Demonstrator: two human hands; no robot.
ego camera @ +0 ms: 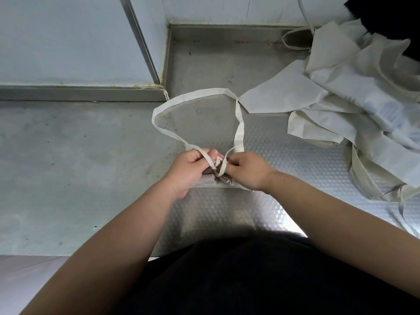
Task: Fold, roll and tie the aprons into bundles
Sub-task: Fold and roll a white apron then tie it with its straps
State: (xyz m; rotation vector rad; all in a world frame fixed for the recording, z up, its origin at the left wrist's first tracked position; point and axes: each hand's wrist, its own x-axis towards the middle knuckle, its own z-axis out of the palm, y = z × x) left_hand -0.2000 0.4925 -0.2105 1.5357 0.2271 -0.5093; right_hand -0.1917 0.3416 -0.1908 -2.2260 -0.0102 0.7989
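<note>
A rolled cream apron point(223, 181) lies on the steel counter point(284, 160) just below my hands, a dark print showing on its end. Its long cream strap point(197, 93) loops away across the counter and comes back to the roll. My left hand point(191, 169) grips one strap end with curled fingers, and the strap crosses over its fingers. My right hand point(246, 170) pinches the other strap end right beside it, above the roll. The straps cross between the two hands. Most of the roll is hidden under my hands.
A heap of loose cream aprons point(354, 103) with trailing ties fills the right side of the counter. A raised steel lip point(91, 93) and pale wall panels bound the back. Something black point(391, 23) sits at the top right corner.
</note>
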